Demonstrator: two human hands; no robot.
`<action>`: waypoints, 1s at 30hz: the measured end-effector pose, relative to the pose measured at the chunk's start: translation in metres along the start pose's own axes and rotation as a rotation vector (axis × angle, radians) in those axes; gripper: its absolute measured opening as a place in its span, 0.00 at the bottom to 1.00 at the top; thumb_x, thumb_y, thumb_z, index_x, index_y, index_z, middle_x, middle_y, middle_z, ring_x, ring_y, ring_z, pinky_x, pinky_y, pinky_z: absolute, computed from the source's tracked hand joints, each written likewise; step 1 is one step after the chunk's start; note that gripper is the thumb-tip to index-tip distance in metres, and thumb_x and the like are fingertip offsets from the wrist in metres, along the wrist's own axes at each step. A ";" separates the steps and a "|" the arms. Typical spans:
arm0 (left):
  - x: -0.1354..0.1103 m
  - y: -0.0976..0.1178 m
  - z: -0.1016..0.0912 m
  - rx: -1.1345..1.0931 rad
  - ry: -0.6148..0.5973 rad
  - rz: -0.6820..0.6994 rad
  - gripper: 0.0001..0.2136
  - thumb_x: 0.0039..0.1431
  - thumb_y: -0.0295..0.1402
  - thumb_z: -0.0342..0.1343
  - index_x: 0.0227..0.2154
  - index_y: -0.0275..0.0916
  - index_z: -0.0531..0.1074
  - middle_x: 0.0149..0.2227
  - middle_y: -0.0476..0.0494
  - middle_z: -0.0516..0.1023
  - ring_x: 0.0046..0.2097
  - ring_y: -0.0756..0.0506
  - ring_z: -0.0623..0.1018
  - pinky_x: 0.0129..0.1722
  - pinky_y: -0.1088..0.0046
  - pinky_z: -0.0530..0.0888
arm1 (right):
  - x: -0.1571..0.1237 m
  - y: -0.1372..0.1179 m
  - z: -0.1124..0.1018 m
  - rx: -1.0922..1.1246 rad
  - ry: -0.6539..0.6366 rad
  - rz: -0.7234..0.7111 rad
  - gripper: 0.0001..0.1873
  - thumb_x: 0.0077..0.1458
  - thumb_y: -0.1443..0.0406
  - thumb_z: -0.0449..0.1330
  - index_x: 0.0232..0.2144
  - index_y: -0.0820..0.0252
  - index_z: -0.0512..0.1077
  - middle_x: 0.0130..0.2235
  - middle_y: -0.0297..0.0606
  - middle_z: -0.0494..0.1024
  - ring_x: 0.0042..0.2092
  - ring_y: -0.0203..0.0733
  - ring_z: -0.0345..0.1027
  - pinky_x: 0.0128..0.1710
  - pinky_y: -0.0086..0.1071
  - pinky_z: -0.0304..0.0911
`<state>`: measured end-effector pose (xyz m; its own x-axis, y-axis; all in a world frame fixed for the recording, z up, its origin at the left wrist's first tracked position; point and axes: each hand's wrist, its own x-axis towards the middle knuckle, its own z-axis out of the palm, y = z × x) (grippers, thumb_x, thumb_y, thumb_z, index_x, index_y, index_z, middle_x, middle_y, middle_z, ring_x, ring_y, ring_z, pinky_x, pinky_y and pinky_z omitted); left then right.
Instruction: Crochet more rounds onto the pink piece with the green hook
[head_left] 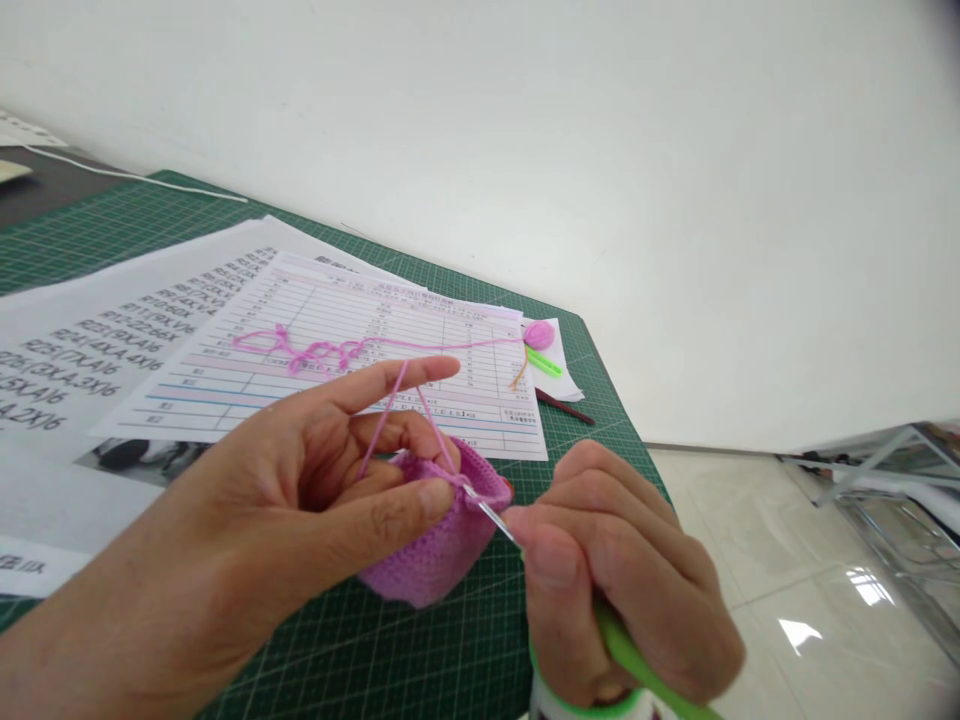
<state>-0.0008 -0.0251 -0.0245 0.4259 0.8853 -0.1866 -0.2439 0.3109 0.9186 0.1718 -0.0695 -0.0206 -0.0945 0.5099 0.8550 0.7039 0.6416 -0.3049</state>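
My left hand [300,500] pinches the rim of a pink crocheted piece [431,560], cup-shaped and hollow at the top. Its index finger points out to the right, with a strand of pink yarn [433,420] looped over it and running down to the rim. In my right hand [615,560] is a crochet hook [626,645] with a green handle and a silver shaft. The hook's tip sits in the stitches at the rim, beside my left thumb; the tip itself is hidden in the yarn.
Printed sheets [360,330] lie on a green cutting mat [330,650]. Loose pink yarn [322,352] runs across them to a small pink ball [538,335]. Near it are a bright green clip-like piece [544,362] and a dark red stick [566,407]. A white wall stands behind; tiled floor lies right.
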 end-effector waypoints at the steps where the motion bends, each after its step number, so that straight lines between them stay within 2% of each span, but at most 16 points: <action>1: -0.001 0.000 0.000 0.023 -0.023 -0.013 0.30 0.49 0.25 0.65 0.57 0.46 0.68 0.27 0.54 0.80 0.24 0.54 0.75 0.23 0.84 0.71 | -0.001 -0.001 0.001 0.005 0.006 0.036 0.19 0.64 0.67 0.54 0.20 0.60 0.64 0.20 0.27 0.68 0.23 0.29 0.56 0.23 0.33 0.53; 6: -0.002 0.002 0.002 0.080 -0.027 -0.049 0.28 0.53 0.29 0.65 0.57 0.52 0.68 0.28 0.57 0.78 0.25 0.54 0.75 0.21 0.87 0.68 | -0.006 -0.003 0.009 0.158 0.202 0.171 0.25 0.63 0.62 0.57 0.15 0.60 0.58 0.17 0.26 0.61 0.20 0.28 0.50 0.21 0.33 0.46; 7: -0.001 0.002 0.003 0.078 -0.022 -0.054 0.29 0.52 0.30 0.65 0.57 0.53 0.68 0.28 0.57 0.78 0.25 0.54 0.75 0.22 0.87 0.68 | -0.005 -0.003 0.010 0.188 0.204 0.184 0.25 0.63 0.61 0.57 0.15 0.60 0.58 0.17 0.26 0.61 0.20 0.28 0.50 0.21 0.33 0.46; 9: 0.000 0.002 0.005 0.055 -0.021 -0.061 0.29 0.52 0.32 0.67 0.57 0.52 0.67 0.28 0.56 0.78 0.27 0.53 0.75 0.25 0.87 0.70 | -0.004 -0.003 0.010 0.216 0.145 0.206 0.25 0.64 0.60 0.56 0.16 0.60 0.60 0.18 0.26 0.63 0.20 0.28 0.52 0.21 0.32 0.49; 13: 0.000 0.000 0.009 -0.043 -0.081 -0.104 0.32 0.51 0.31 0.67 0.59 0.49 0.66 0.28 0.54 0.79 0.27 0.51 0.76 0.28 0.82 0.74 | -0.003 -0.002 0.006 0.169 0.056 0.156 0.22 0.66 0.62 0.53 0.18 0.60 0.63 0.20 0.27 0.67 0.23 0.28 0.55 0.23 0.32 0.53; 18: -0.001 -0.003 0.010 -0.137 -0.124 -0.136 0.35 0.48 0.31 0.70 0.60 0.49 0.66 0.28 0.54 0.80 0.27 0.52 0.76 0.27 0.83 0.73 | 0.001 0.001 0.004 0.068 0.057 -0.002 0.17 0.63 0.68 0.54 0.21 0.62 0.66 0.20 0.29 0.68 0.23 0.29 0.56 0.23 0.32 0.52; 22: -0.005 -0.002 0.008 -0.143 -0.144 -0.212 0.38 0.48 0.35 0.71 0.62 0.51 0.62 0.32 0.49 0.82 0.32 0.47 0.79 0.29 0.78 0.74 | 0.005 0.001 0.008 0.094 0.034 0.036 0.11 0.62 0.67 0.56 0.27 0.64 0.70 0.24 0.33 0.74 0.25 0.31 0.63 0.24 0.32 0.59; 25: -0.005 -0.002 0.008 -0.112 -0.153 -0.201 0.36 0.51 0.35 0.68 0.62 0.52 0.61 0.32 0.50 0.82 0.31 0.47 0.78 0.27 0.79 0.73 | 0.008 -0.001 0.011 0.130 0.042 0.072 0.12 0.61 0.71 0.55 0.24 0.65 0.69 0.22 0.32 0.70 0.24 0.30 0.60 0.22 0.30 0.57; 28: -0.003 -0.004 0.010 -0.046 -0.083 -0.135 0.33 0.53 0.35 0.67 0.61 0.51 0.63 0.29 0.52 0.80 0.29 0.49 0.76 0.26 0.80 0.73 | 0.007 -0.002 0.015 0.041 0.025 0.080 0.15 0.60 0.73 0.55 0.20 0.63 0.66 0.19 0.30 0.66 0.23 0.29 0.56 0.22 0.30 0.53; 30: -0.001 -0.007 0.012 -0.029 -0.037 -0.092 0.33 0.50 0.33 0.68 0.60 0.51 0.65 0.28 0.52 0.80 0.27 0.49 0.76 0.24 0.80 0.73 | 0.005 -0.002 0.016 -0.009 0.031 0.032 0.16 0.59 0.73 0.55 0.19 0.62 0.65 0.19 0.30 0.65 0.22 0.29 0.54 0.21 0.31 0.52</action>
<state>0.0114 -0.0322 -0.0266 0.4796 0.8394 -0.2557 -0.2273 0.4003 0.8878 0.1584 -0.0593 -0.0219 -0.0499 0.5124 0.8573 0.7124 0.6198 -0.3290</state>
